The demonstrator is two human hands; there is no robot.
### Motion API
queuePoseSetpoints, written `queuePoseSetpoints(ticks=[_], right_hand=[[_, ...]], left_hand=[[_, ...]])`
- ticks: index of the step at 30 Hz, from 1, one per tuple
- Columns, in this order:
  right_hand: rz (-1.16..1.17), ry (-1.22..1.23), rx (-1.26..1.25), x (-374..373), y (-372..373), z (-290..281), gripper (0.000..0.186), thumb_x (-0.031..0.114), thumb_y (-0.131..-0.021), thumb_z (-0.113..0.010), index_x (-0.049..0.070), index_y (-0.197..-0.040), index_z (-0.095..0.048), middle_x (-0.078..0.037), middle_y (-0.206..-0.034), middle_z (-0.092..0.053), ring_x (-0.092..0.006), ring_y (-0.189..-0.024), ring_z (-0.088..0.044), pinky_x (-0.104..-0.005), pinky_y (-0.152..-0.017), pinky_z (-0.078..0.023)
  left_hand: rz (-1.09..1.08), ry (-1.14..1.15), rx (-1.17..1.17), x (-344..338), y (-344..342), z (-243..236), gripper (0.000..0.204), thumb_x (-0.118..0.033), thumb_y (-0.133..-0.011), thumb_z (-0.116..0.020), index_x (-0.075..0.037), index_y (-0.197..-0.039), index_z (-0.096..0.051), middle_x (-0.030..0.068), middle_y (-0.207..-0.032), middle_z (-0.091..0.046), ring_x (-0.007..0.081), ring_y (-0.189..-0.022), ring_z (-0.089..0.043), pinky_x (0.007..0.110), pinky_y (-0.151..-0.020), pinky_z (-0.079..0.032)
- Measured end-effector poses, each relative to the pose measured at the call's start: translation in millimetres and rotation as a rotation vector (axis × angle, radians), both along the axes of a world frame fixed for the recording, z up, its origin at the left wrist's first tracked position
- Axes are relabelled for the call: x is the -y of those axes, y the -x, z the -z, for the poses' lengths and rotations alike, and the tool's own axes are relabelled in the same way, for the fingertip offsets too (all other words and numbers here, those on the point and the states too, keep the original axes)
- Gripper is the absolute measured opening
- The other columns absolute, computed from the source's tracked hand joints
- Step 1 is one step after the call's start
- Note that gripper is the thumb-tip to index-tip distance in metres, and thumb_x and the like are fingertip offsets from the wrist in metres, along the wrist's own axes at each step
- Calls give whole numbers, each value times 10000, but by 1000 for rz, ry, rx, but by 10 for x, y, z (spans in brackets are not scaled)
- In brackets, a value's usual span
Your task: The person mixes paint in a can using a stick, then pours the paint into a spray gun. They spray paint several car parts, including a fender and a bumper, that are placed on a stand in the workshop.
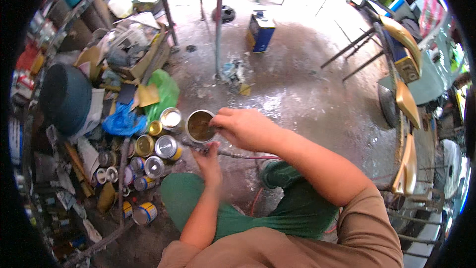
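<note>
A round metal cup (pixel 200 128) with brown liquid inside is in front of me, its open top toward me. Beneath it, a dark metal part (pixel 194 145) joins a thin hose; together they look like a spray gun. My left hand (pixel 208 165) is closed around this lower part, its fingers partly hidden. My right hand (pixel 243 128) is at the cup's right rim, with fingertips pinched together over the opening. Whatever those fingertips hold is too small to make out.
Several paint cans (pixel 167 147) stand close at my left, beside a blue plastic bag (pixel 124 120) and a green bag (pixel 162 93). A blue rectangular tin (pixel 261 32) stands farther ahead on the wet floor. Chairs with gold-coloured parts (pixel 407 104) line the right. A thin metal post (pixel 218 30) rises ahead.
</note>
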State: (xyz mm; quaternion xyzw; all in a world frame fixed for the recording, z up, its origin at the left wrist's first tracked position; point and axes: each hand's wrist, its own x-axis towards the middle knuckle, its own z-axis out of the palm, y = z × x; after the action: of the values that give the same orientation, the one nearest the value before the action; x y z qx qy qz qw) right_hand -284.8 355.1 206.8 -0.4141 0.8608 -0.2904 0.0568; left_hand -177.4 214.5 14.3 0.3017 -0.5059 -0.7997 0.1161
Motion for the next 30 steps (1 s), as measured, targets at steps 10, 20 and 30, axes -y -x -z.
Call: queuePoseSetpoints(ticks=[10,20,30], right_hand=[[52,56,73,168,-85,1,189,160,-928,-634,65,-1091,-646,-140,-989,-664,-368,-907,-668,-464,-750,-544],[77,17,-52,175,46,16,204,142,-925,-639,67,-1114,-645,-141,-1005,-657,-367,-922,-668,-458,-771,-545],[28,24,88,128,27,-59,202,123,-918,-651,46,-1104,-636,-157,-1022,-662,-385,-928,-659,-461,-788,-536]], left_hand=[[-85,-87,-88,-20,-14,-72,819,0,-871,-769,-41,-1501,-247,66,-1061,-585,156,-934,-605,320,-879,-551],[-76,-4,-97,-9,7,-127,874,26,-862,-764,-44,-1535,-211,98,-1201,-561,162,-1017,-576,303,-892,-552],[-49,-25,-121,6,0,-37,854,2,-874,-762,-45,-1526,-212,76,-1153,-548,145,-1009,-550,295,-900,-515]])
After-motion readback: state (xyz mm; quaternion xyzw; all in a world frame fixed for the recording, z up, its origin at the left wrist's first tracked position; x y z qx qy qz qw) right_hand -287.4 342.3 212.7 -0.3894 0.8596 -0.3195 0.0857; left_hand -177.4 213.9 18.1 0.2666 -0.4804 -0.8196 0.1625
